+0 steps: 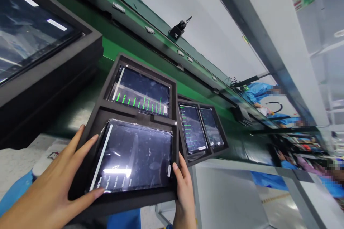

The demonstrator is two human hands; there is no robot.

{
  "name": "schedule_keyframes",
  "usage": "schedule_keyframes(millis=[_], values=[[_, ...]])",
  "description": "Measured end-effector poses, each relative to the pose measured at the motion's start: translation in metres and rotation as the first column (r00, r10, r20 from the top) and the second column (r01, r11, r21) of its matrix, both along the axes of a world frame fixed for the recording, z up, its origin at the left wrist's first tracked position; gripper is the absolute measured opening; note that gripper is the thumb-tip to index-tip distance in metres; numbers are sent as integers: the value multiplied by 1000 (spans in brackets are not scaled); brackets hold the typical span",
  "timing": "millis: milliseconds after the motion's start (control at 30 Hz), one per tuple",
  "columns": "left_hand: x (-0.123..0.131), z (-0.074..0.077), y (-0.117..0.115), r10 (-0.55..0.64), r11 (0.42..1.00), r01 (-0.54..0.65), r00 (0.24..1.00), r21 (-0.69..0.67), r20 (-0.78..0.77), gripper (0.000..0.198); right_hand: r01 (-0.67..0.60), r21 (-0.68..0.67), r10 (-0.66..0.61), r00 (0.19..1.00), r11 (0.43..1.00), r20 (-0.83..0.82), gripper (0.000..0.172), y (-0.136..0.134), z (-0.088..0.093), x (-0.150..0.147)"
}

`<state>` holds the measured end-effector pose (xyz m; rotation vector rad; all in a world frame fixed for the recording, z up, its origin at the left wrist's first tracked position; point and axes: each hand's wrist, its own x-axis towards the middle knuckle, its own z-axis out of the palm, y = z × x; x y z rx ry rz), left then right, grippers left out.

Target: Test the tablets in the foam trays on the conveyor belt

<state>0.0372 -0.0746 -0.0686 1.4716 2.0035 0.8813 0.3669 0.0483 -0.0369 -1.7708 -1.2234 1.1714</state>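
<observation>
A black foam tray point(176, 123) in front of me has two compartments. In the near one lies a tablet point(142, 154) with a glossy film-like surface, a few lines of text and a white label. The far compartment bears another tablet point(142, 91), its lit screen showing green text lines. My left hand point(57, 171) is spread at the tray's left side, thumb on the near tablet's lower left corner, other fingertips by the tray's rim. At the right rim, my right hand point(184, 182) grips the tray, its thumb hidden and its fingertips beside the near tablet.
A second foam tray point(224, 139) with two lit tablets lies just beyond on the green bench point(242, 143). Stacked dark trays point(88, 48) with a large screen on top stand at left. A black device point(177, 30) sits on the rear ledge. Co-workers in blue point(255, 93) are at far right.
</observation>
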Motion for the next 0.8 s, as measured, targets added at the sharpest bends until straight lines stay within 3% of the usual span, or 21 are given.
schedule_keyframes(millis=[133,233,300,367,467,567,800], values=[[9,11,15,-10,995,34,970,94,-242,95,-27,11,26,999,1000,18,75,-2,1,-1],[9,17,17,-12,994,40,965,105,-261,93,-15,10,15,1000,1000,-1,76,-3,-1,1],[3,16,11,-12,997,23,990,73,-144,100,-2,-2,2,1000,1000,-20,77,-1,-3,4],[-5,11,1,20,999,-24,995,45,102,94,15,-11,-16,999,1000,-30,76,4,-4,6],[-13,-1,-12,144,989,-144,896,-33,419,68,62,-44,-64,997,997,-47,76,15,-4,5],[-14,-9,-15,236,972,-211,848,-107,474,64,42,-59,-49,992,997,-119,70,29,-4,-1],[-15,-13,-5,203,975,-224,856,-12,475,52,20,-94,-46,957,995,-287,63,58,-3,-15]])
